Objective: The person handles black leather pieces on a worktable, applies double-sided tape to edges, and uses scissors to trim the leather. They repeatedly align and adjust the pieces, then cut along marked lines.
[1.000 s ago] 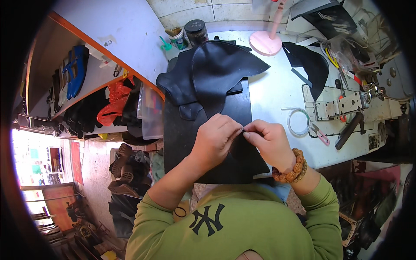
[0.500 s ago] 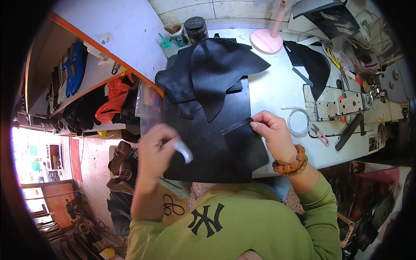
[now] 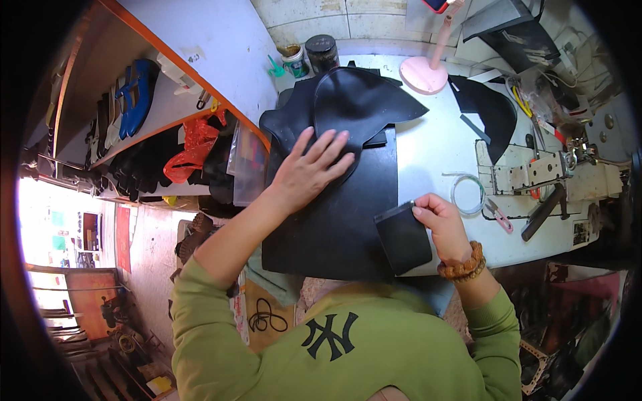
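Between pinched thumb and forefinger of the right hand, a small black leather-like panel is held by one corner. Farther off, the left hand rests, fingers spread, on large black leather-like pieces; beyond those fingertips stands a round pink base.

A green top and a brown beaded bracelet are worn.

Glare, probably daylight, washes out the far left, while the tabletop shines and fisheye edges bend.
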Motion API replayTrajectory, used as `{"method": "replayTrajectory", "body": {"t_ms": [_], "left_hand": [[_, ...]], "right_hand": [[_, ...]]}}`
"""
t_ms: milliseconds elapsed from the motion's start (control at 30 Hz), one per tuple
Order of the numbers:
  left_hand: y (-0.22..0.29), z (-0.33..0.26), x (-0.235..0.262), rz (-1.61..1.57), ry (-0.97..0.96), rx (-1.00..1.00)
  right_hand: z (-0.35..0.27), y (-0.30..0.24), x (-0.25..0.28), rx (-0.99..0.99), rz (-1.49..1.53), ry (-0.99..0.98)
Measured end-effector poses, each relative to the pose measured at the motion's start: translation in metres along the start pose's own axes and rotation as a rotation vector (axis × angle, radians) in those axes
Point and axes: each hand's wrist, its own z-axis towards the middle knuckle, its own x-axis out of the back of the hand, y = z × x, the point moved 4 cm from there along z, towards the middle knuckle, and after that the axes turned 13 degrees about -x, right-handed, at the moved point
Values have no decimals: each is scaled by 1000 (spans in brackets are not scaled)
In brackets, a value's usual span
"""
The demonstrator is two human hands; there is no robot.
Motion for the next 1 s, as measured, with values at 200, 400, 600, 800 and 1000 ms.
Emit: {"method": "replayTrajectory", "body": {"t_ms": [200,400,600,800,1000], "left_hand": [[-13,22,-37,-42,-54,-334],[-26,19,-42,27,-27,-412],[-24,26,-10,-67,112,-292],[67,-67,45,-303,-41,-153],[116,-93,30,-605,37,216]], "right_hand": [[-20,12,16,-32,10,32],[-14,17,3,-8,-40,-61],[-14,19,-9,-1,-174,-77],[-7,18,-6,-18,-314,-93],[26,-2,-36,153,-747,-146]]}}
